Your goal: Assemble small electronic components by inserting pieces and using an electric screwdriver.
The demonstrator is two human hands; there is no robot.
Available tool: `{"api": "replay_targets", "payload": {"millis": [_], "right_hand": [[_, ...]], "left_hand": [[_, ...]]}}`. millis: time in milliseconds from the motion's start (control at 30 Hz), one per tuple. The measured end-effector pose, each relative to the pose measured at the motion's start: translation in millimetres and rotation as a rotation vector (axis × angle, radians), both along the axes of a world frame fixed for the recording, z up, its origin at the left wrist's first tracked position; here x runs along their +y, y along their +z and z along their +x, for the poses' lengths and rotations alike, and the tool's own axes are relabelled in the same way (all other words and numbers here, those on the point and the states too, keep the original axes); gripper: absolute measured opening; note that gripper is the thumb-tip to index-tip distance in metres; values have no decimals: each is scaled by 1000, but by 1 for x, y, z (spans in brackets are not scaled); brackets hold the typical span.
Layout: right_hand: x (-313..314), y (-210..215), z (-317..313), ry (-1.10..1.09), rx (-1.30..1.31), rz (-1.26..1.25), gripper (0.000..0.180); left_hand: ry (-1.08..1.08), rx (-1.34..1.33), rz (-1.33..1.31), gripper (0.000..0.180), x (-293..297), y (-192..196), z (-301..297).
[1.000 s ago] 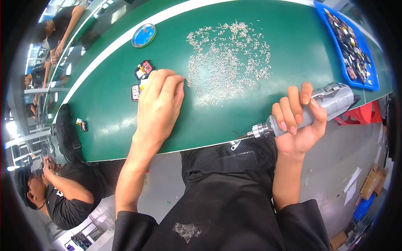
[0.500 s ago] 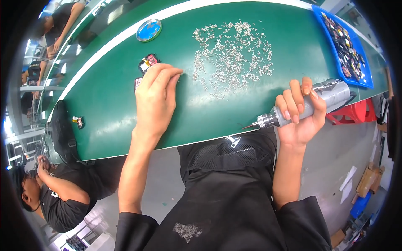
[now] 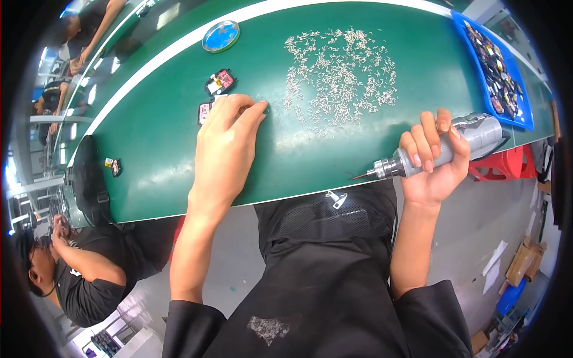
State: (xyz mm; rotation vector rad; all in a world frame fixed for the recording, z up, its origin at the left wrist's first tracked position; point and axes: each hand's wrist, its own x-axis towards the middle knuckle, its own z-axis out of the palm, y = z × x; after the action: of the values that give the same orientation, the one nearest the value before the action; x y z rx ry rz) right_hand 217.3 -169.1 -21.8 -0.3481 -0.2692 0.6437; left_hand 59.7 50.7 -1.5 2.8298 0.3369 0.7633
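My right hand (image 3: 437, 152) is wrapped round a grey electric screwdriver (image 3: 465, 140), its thin bit (image 3: 360, 176) pointing left over the table's near edge. Over the table, my left hand (image 3: 225, 140) has thumb and forefinger pinched together; whatever they hold is too small to make out. Beside and partly behind that hand lie a small red-and-black circuit module (image 3: 221, 82) and a second reddish module (image 3: 204, 112). Many small silvery screw-like pieces (image 3: 340, 77) are scattered to the right of my left hand.
A round dish with a blue inside (image 3: 221, 37) sits farther back. At the far right, a blue tray (image 3: 525, 113) holds many small modules. Another small module (image 3: 112, 166) and a black bag (image 3: 89, 185) are at the left. A co-worker (image 3: 89, 268) sits at lower left; a red stool (image 3: 507, 164) stands right.
The view has shifted slightly, moving the table's things to the right. My left hand has drawn a little toward me, showing more of the red-and-black module. My right hand still grips the screwdriver.
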Motion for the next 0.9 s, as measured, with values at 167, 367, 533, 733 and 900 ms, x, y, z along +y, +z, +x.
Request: {"api": "replay_targets", "payload": {"millis": [167,367,533,733,900], "right_hand": [[-1,-1,0,11,3,14,13],[-1,0,0,5,11,13,13],[-1,0,0,2,5,4,13],[0,-1,-1,-8,7,1,13],[0,-1,0,-5,6,2,13]], "left_hand": [[-12,52,76,16,0,-1,2],[-84,99,247,16,2,2,5],[-137,135,284,18,7,4,6],[-133,78,216,16,10,1,6],[-159,104,296,20,9,4,9]]}}
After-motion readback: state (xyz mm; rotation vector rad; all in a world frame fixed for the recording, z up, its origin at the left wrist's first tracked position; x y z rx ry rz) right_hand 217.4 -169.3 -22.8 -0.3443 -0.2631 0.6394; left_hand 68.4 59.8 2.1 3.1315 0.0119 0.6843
